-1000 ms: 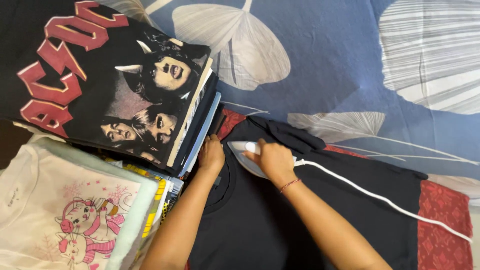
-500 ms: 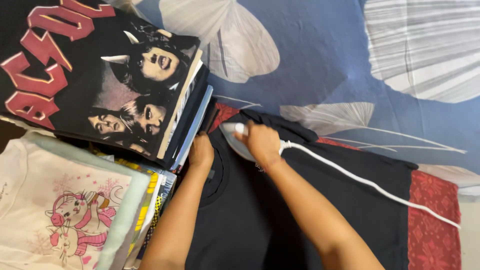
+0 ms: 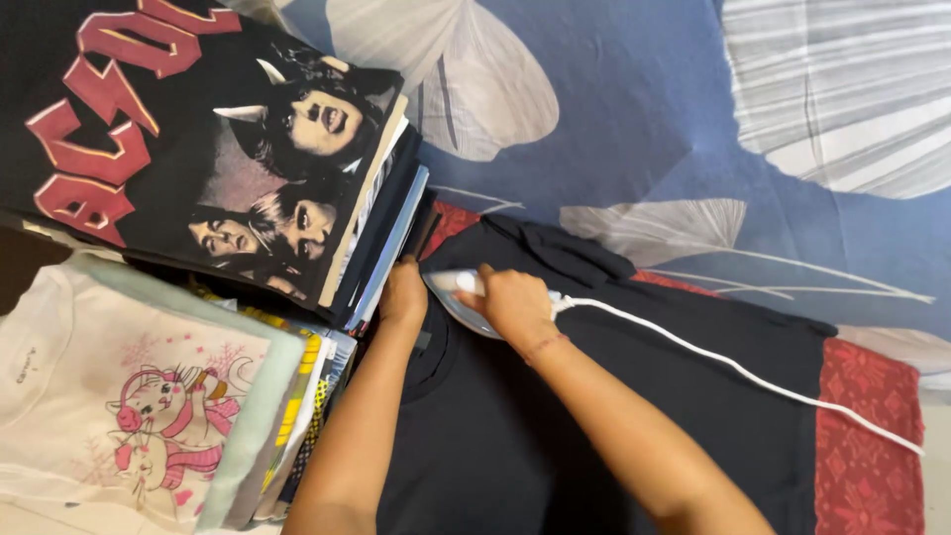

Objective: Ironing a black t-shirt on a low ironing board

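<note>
Black shirt: spread flat, centre.
Right hand: grip clenched on iron.
Left hand: released, flat on collar, nine o'clock of iron.

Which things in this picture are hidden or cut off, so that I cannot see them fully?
- Iron: mostly under the right hand, head view.
- Cord: end hidden past the red cloth.
- Black shirt: hem cut by the bottom edge.
- Left hand: fingers hidden against the folded stack.

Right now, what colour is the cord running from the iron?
White. The cord trails across the black shirt from the iron; the head view shows it best.
</note>
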